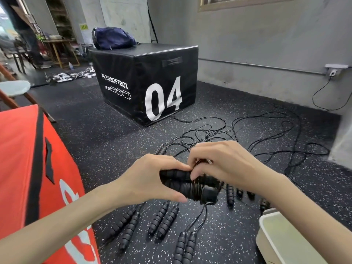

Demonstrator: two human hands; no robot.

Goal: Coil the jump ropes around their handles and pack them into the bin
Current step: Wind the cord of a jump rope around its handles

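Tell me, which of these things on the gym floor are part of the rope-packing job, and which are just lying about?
Part of the job:
- held handle pair, gripped by left hand, cord wound on by right hand
- loose handles on the floor
- tangled cords
- pale bin

Just lying about:
- black box marked 04
- blue bag
- red box

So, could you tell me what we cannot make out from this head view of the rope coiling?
- White bin: cut off by the lower right edge, so its contents cannot be told.
- Held handles: the left hand covers their far ends.
- Cord end: hidden under the right hand fingers.
- Loose cords: too tangled to count.
- Handles on the floor: some are hidden by the right forearm.
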